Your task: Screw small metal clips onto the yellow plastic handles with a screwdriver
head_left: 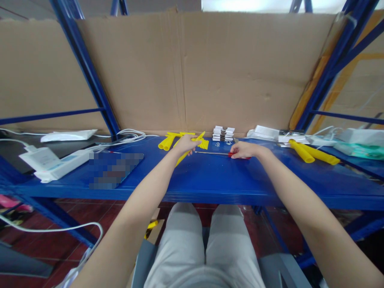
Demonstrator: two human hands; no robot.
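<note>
My left hand is closed around a long yellow piece, whose ends stick out above and below the fingers. My right hand grips the red handle of a screwdriver. Its metal shaft points left, and the tip ends close to my left fingers. Several yellow tubes lie just behind and left of my left hand. Beyond the screwdriver shaft are small metal pieces, too tiny to name. Behind them stands a small stack of white and dark items.
On the left are a white power strip, white cables and a flat blurred-out object. More yellow tubes and white packets lie right. Cardboard backs the blue table; blue posts frame it.
</note>
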